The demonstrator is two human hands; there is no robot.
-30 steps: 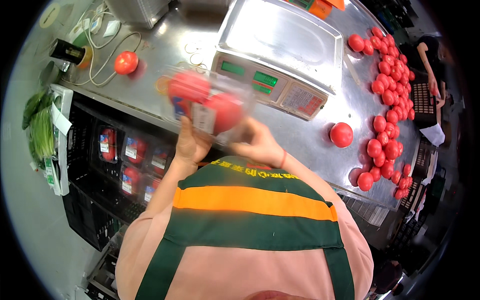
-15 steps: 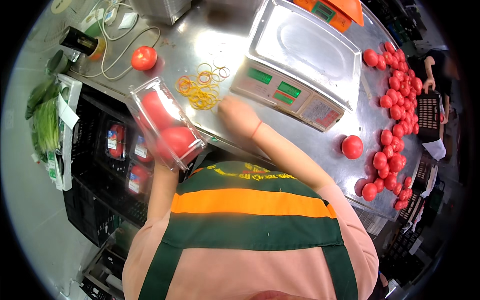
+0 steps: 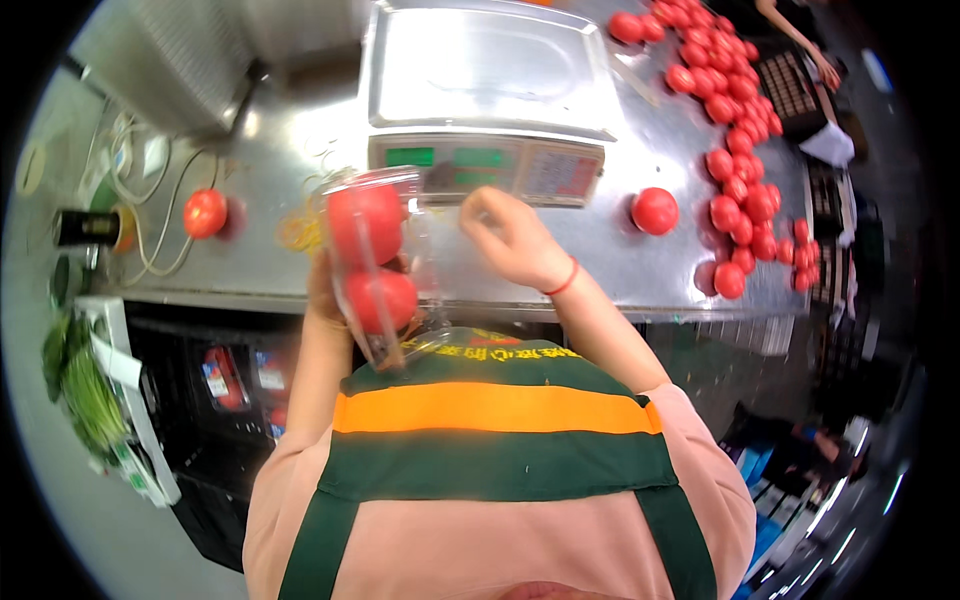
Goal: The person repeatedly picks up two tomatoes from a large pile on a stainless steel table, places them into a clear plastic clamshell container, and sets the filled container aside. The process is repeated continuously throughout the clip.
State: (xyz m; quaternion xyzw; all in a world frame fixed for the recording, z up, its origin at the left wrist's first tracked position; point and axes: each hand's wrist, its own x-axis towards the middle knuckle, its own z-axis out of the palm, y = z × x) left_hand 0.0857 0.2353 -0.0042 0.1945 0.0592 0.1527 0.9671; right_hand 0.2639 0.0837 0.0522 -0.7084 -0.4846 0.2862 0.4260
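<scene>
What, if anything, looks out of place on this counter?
One tomato sits alone at the left, across the scale from the main tomato pile. Yellow rubber bands lie loose nearby. Nothing looks spilled; the clear box in the left hand is too blurred to check for damage.

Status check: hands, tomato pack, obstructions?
Left hand holding clear tomato pack. Right hand apart from it, near scale. Yellow rubber bands on counter, left of pack; nothing seen blocking.

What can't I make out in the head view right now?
Head view:
Left hand: fingers mostly hidden behind the clear tomato clamshell.
Right hand: blurred; whether it holds anything, unclear.
Green scale displays: digits blurred.
Yellow rubber bands: blurred, uncountable.
Grey stack: cut off by top edge.
</scene>
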